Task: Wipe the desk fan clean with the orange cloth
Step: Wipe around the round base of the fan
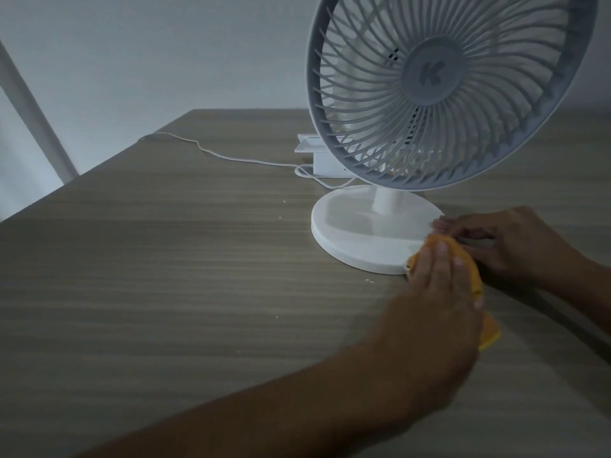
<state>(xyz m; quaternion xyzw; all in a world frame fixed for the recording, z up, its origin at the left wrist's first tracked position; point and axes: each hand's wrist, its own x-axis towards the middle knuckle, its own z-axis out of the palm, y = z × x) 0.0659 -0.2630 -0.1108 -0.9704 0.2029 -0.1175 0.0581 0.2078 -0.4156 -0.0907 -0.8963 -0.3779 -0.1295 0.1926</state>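
Note:
A white desk fan (446,94) with a grey grille stands on a round white base (360,233) on the wooden table. My left hand (439,292) reaches in from the lower left and holds the orange cloth (573,285) against the base's front right rim, fingers laid over the cloth and thumb at its side. One end of the cloth sticks out under the palm. My right hand (509,239) comes in from the right, its fingers curled at the base's right edge just above the cloth. How firmly it holds the rim is hard to make out.
The fan's thin white cable (231,157) runs left across the wooden table (165,276) to its far edge. A white box (325,160) sits behind the fan. A pale slanted post (33,117) stands at the far left. Small crumbs dot the tabletop.

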